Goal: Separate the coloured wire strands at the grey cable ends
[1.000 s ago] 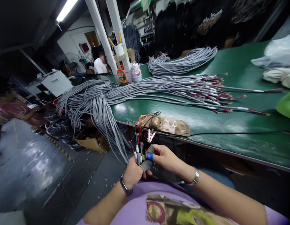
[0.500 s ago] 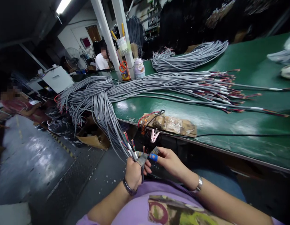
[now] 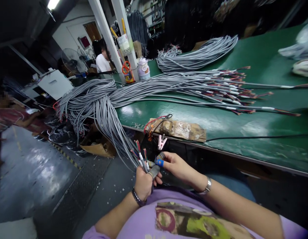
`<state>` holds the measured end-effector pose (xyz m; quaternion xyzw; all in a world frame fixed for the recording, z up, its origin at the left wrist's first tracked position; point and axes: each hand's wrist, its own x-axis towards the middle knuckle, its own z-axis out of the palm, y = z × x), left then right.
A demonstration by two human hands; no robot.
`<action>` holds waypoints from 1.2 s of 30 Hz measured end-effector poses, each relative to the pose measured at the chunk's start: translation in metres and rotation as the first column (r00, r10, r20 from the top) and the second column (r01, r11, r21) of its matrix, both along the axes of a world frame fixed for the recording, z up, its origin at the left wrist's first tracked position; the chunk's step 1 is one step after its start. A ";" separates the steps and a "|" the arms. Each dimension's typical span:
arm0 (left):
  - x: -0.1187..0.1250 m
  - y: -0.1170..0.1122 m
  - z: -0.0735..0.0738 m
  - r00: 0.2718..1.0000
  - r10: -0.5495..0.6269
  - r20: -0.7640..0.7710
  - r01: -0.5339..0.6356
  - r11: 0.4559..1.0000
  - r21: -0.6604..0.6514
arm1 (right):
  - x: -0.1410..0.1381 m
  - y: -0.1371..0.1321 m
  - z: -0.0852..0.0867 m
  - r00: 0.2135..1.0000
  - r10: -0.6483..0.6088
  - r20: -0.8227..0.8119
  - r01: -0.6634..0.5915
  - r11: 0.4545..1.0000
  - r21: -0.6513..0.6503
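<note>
Several grey cables (image 3: 141, 158) with white sleeve ends and bared coloured wires are gripped in my left hand (image 3: 143, 182), low in front of my body. Grey wrapping covers its thumb. My right hand (image 3: 176, 166) is just to the right, with blue tape on the thumb and a grey cover on the index finger. Those two fingertips pinch together beside the left thumb; what lies between them is too small to make out. From the left hand the cables run up to the large grey cable bundle (image 3: 101, 99), which hangs over the table's edge.
The green table (image 3: 218, 122) carries fanned-out cable ends (image 3: 233, 89) and another cable coil (image 3: 198, 54). Near its front edge lies a taped wooden board (image 3: 179, 129) with a pink clip (image 3: 161, 142). A cardboard box (image 3: 99, 149) stands below. Two people are further back.
The view has shifted slightly, so the table things sit a little higher and further left. My right hand stays close to the left thumb, and the left hand keeps its hold on the cables.
</note>
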<state>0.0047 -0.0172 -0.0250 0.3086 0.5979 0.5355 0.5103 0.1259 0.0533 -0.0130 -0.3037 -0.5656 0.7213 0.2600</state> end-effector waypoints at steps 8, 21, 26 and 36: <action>-0.007 0.001 0.001 0.998 -0.051 -0.022 0.049 0.998 -0.049 | -0.003 0.001 -0.007 0.998 0.005 -0.063 -0.005 1.000 0.004; -0.009 0.007 0.010 0.995 0.082 0.056 -0.079 0.996 -0.047 | -0.002 0.005 -0.012 0.984 -0.180 0.016 0.181 0.978 -0.108; -0.010 0.009 0.011 0.996 0.073 0.046 -0.071 0.996 -0.051 | 0.005 0.008 -0.009 0.990 -0.131 -0.047 0.113 0.953 -0.281; -0.003 0.007 0.015 0.998 -0.064 -0.002 0.064 0.997 -0.050 | 0.001 0.013 0.006 1.000 0.005 -0.008 -0.005 0.998 -0.055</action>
